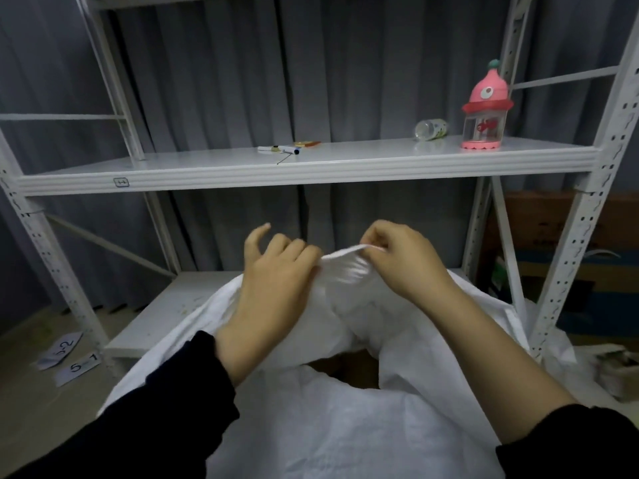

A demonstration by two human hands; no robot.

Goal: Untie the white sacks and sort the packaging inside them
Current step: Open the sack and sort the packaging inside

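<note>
I have both hands at the gathered neck of the white sack (311, 426). My right hand (397, 261) pinches the bunched fabric; my left hand (276, 274), just beside it, curls onto the same neck. The sack's body lies below my wrists.

I'm looking at a sack (311, 420) that is showing plain white, with a faint woven grain. The sleeves (186, 402) are reading black. The shelving rack (311, 171) is coming through white against a curtain (224, 81) that is hanging grey-blue in vertical folds. The toy (487, 108) is showing pink with a red rim, a green tip and a red fish on its clear body. The paper slips (74, 368) are showing pale with black numerals — the floor (34, 409) is looking beige, the cardboard box (539, 216) brown.
</note>
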